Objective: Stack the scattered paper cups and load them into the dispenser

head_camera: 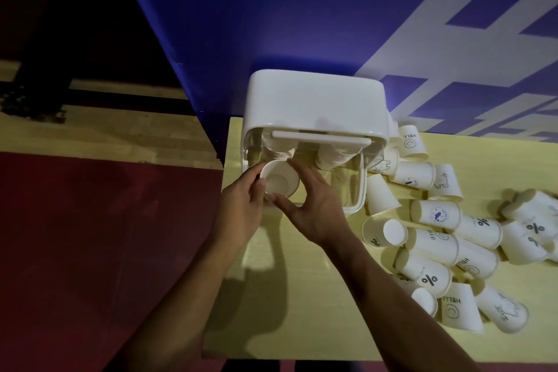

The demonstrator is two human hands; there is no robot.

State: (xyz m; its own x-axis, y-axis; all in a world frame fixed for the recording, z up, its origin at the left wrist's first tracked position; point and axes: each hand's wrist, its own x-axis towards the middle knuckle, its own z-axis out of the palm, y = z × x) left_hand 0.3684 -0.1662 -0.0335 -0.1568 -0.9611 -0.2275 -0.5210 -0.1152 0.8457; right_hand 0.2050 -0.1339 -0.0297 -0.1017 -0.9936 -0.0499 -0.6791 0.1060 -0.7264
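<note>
A white cup dispenser [314,100] with a clear front stands at the back left of the pale yellow table [302,296]. Two columns of stacked cups show through its clear front. A white paper cup [279,180], its open mouth facing me, sits under the left column. My left hand [241,208] grips this cup from the left and my right hand [314,205] from the right, fingers wrapped around its rim. Many scattered paper cups [434,214] with printed marks lie on their sides to the right of the dispenser.
A blue wall with white stripes [332,24] rises directly behind the dispenser. The table's left edge [225,160] runs just beside my left hand, with dark red floor [90,235] below. Loose cups crowd the table's right half.
</note>
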